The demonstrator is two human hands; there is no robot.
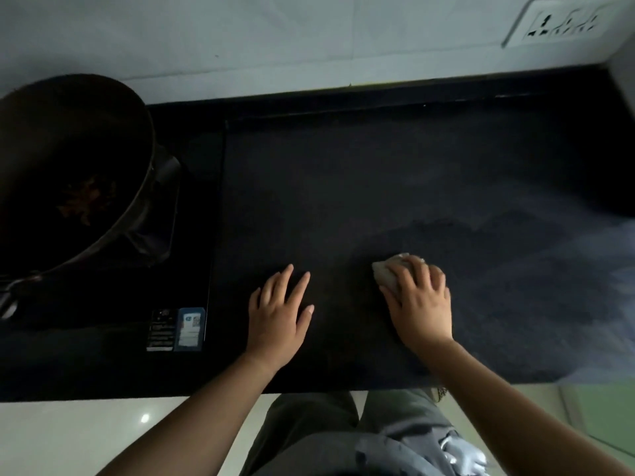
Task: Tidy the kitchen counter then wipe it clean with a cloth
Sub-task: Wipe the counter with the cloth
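Note:
The black kitchen counter (395, 173) fills the middle of the head view. My right hand (421, 300) presses a small pale cloth (386, 273) flat onto the counter near its front edge, fingers spread over it; only the cloth's far left part shows. My left hand (280, 310) lies palm down on the bare counter to the left of the cloth, fingers apart, holding nothing. A duller, streaked patch (515, 255) spreads over the counter to the right of the cloth.
A dark wok (68, 166) with food residue sits on a black glass stove (192, 235) at the left. A label (178, 329) is stuck on the stove's front corner. A white tiled wall with a socket plate (563, 24) backs the counter.

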